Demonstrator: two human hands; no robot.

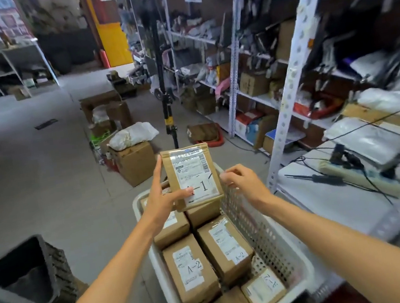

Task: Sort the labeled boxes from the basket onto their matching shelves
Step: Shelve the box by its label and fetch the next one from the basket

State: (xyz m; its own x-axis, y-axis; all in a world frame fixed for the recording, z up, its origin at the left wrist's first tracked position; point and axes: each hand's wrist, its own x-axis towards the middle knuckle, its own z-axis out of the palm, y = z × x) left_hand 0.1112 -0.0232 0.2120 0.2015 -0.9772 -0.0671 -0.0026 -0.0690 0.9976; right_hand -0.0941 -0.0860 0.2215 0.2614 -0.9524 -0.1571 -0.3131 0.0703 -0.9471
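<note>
Starting at the left, a dark crate [42,268] is seen on the floor, and further back a brown carton [135,162] is set with a white bundle on top of it. Nearer the middle, the left hand [162,199] is raised above the basket [265,240]; a small cardboard box [192,176] is gripped along its left edge, with the thumb laid across the lower part of the label and the fingers stretched up behind. The box is held upright, clear of the others, and "A-1" is written by hand on its white label. Below it, the white perforated basket is filled with more labelled boxes, two of which, one on the left [190,268] and one on the right [228,243], are marked "A-2". The right hand [240,181] is held just beside the box's right edge with its fingers loosely curled; whether the edge is pinched cannot be told. On the right, metal shelves [290,116] crowded with parcels are seen, and black cables [329,178] are spread over the nearest white shelf board
</note>
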